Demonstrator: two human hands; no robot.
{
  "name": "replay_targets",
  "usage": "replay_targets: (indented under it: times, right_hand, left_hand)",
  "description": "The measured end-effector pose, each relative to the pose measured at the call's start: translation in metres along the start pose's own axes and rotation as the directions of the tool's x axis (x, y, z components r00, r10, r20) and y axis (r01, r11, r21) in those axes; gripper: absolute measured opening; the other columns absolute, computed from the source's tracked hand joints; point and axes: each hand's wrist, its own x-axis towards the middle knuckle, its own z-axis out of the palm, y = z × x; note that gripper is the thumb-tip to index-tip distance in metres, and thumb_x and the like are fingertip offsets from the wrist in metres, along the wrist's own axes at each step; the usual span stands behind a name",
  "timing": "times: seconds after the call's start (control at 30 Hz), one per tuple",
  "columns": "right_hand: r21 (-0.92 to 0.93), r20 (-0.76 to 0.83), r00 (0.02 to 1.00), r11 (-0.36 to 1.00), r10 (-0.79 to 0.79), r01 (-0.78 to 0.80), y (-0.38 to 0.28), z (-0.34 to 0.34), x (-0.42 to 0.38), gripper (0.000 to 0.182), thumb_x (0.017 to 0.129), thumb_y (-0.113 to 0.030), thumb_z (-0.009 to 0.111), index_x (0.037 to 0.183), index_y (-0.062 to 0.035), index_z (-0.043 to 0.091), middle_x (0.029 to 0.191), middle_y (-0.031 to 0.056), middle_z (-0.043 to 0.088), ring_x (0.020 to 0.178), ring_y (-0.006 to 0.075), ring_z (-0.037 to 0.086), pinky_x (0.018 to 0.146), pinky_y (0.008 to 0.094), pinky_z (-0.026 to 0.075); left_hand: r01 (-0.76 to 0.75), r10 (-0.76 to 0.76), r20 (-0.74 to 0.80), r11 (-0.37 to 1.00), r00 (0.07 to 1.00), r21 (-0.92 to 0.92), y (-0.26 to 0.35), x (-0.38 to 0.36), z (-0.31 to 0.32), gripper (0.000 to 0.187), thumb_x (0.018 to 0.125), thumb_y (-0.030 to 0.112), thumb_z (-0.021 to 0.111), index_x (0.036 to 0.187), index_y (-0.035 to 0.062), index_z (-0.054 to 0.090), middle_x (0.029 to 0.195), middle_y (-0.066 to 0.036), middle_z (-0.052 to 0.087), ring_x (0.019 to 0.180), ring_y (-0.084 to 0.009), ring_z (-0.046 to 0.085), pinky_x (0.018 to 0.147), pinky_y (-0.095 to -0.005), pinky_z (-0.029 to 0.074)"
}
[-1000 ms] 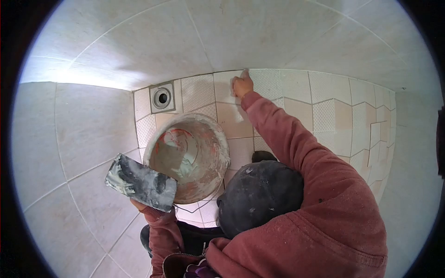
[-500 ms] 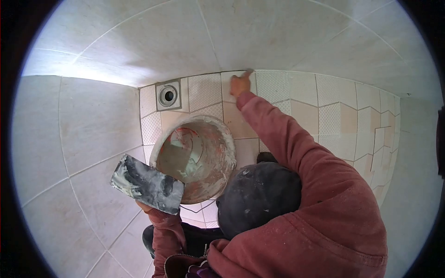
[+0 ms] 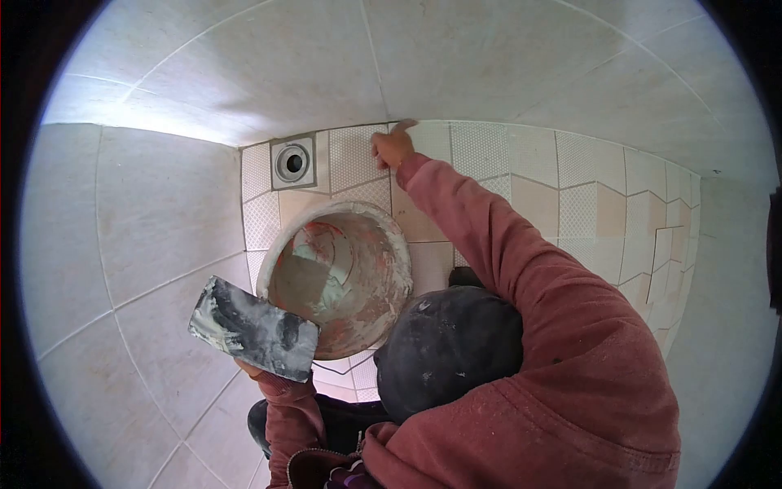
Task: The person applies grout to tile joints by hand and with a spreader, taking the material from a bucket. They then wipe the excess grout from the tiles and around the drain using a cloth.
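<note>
My left hand (image 3: 248, 368), mostly hidden under it, holds up a black grout float (image 3: 257, 330); pale grout is smeared thickest over its left end. A bucket (image 3: 391, 269) with crusted walls stands beside the float, and pale grout (image 3: 336, 281) lies inside. At the far edge of the floor, my right hand (image 3: 394, 148) reaches to the joint (image 3: 432, 121) between floor and wall. One of its fingers stretches along that joint, while the others are apart and bent above the tiles. Nothing shows in this hand.
A square floor drain (image 3: 292, 163) lies left of my right hand. Patterned tiles (image 3: 481, 147) cover the floor, with large grey wall tiles (image 3: 163, 196) around it. My dark knee (image 3: 448, 350) is close to the bucket. A loose-looking tile edge (image 3: 664, 257) shows at right.
My right hand has slid left along the wall joint, towards the drain. The float in my left hand stays nearly where it was beside the bucket.
</note>
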Motion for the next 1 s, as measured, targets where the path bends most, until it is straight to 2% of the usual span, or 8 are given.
replay_targets:
  times: [0.1, 0.2, 0.23, 0.3, 0.33, 0.43, 0.63, 1.0]
  right_hand:
    - [-0.364, -0.061, 0.902, 0.851, -0.427, 0.378, 0.042, -0.003, 0.02, 0.014, 0.08, -0.008, 0.053, 0.083, 0.0049, 0.054, 0.06, 0.0092, 0.056, 0.045, 0.0191, 0.054, 0.041, 0.0319, 0.047]
    - [-0.95, 0.161, 0.593, 0.04, -0.789, 0.311, 0.078, -0.061, 0.031, 0.01, 0.08, -0.007, 0.052, 0.086, 0.001, 0.054, 0.057, 0.0072, 0.052, 0.053, 0.0197, 0.056, 0.061, 0.0393, 0.053]
    - [-0.949, 0.166, 0.596, 0.036, -0.786, 0.313, 0.07, -0.067, 0.027, 0.01, 0.08, -0.007, 0.052, 0.086, 0.001, 0.054, 0.057, 0.0072, 0.052, 0.053, 0.0197, 0.056, 0.061, 0.0393, 0.053]
    - [0.159, -0.263, 0.962, 0.987, 0.077, -0.036, 0.052, -0.079, 0.021, 0.084, 0.078, -0.014, 0.052, 0.141, 0.0036, 0.0, 0.081, 0.0226, 0.064, 0.072, 0.0318, 0.062, 0.061, 0.0404, 0.052]
    - [0.298, -0.439, 0.882, 0.954, 0.172, -0.038, 0.02, -0.058, 0.002, 0.017, 0.084, -0.007, 0.046, 0.072, 0.0003, 0.056, 0.055, 0.0078, 0.054, 0.05, 0.0232, 0.058, 0.072, 0.0435, 0.051]
    - [-0.575, -0.319, 0.779, 0.764, -0.54, 0.294, 0.131, -0.019, 0.098, 0.026, 0.086, -0.004, 0.043, 0.107, 0.0101, 0.048, 0.057, 0.0087, 0.055, 0.045, 0.0213, 0.056, 0.044, 0.036, 0.049]
    - [0.036, -0.228, 0.974, 0.999, 0.002, 0.007, -0.003, 0.025, 0.009, 0.097, 0.08, -0.011, 0.051, 0.123, 0.0154, -0.031, 0.064, 0.0181, 0.061, 0.044, 0.0232, 0.056, 0.045, 0.0325, 0.049]
    - [-0.626, -0.048, 0.991, 0.777, -0.128, 0.07, 0.023, -0.021, 0.004, 0.09, 0.078, -0.021, 0.053, 0.134, 0.0165, -0.008, 0.104, 0.0306, 0.057, 0.081, 0.0344, 0.062, 0.072, 0.0346, 0.048]
  left_hand:
    - [-0.016, 0.016, 0.003, 1.0, 1.0, 0.024, 0.0, 0.006, -0.008, 0.043, 0.094, 0.039, 0.039, 0.125, 0.009, 0.045, 0.108, -0.01, 0.057, 0.095, -0.0258, 0.057, 0.082, -0.0398, 0.051]
    - [-0.019, 0.019, -0.009, 0.999, 1.0, -0.028, -0.001, 0.005, -0.011, 0.045, 0.093, 0.04, 0.038, 0.125, 0.0095, 0.045, 0.109, -0.009, 0.057, 0.095, -0.0261, 0.057, 0.082, -0.0402, 0.051]
    - [-0.015, 0.014, -0.014, 0.999, 1.0, -0.048, -0.003, 0.002, -0.011, 0.045, 0.093, 0.041, 0.038, 0.125, 0.0097, 0.045, 0.109, -0.009, 0.057, 0.095, -0.0261, 0.057, 0.082, -0.0403, 0.051]
    - [-0.005, 0.005, 0.007, 0.997, 1.0, -0.075, 0.0, -0.003, 0.005, 0.045, 0.094, 0.039, 0.04, 0.126, 0.0075, 0.043, 0.11, -0.01, 0.056, 0.095, -0.0251, 0.057, 0.082, -0.0391, 0.051]
    - [-0.001, 0.004, 0.031, 0.995, 1.0, -0.096, 0.001, -0.005, 0.011, 0.046, 0.094, 0.037, 0.041, 0.127, 0.0053, 0.041, 0.11, -0.011, 0.055, 0.094, -0.0241, 0.057, 0.082, -0.0378, 0.051]
    - [-0.092, 0.09, 0.032, 0.993, 0.995, 0.069, -0.001, -0.005, 0.01, 0.046, 0.094, 0.037, 0.04, 0.127, 0.0052, 0.041, 0.111, -0.011, 0.055, 0.096, -0.0245, 0.057, 0.083, -0.0382, 0.051]
    - [-0.022, 0.021, -0.01, 0.999, 1.0, -0.025, -0.004, 0.006, -0.019, 0.044, 0.093, 0.04, 0.038, 0.123, 0.0084, 0.046, 0.109, -0.011, 0.057, 0.095, -0.0275, 0.058, 0.082, -0.042, 0.05]
    - [0.003, -0.001, 0.083, 1.0, 0.997, -0.025, 0.002, 0.004, -0.009, 0.044, 0.094, 0.038, 0.038, 0.125, 0.0071, 0.044, 0.111, -0.012, 0.056, 0.097, -0.0284, 0.057, 0.083, -0.0432, 0.05]
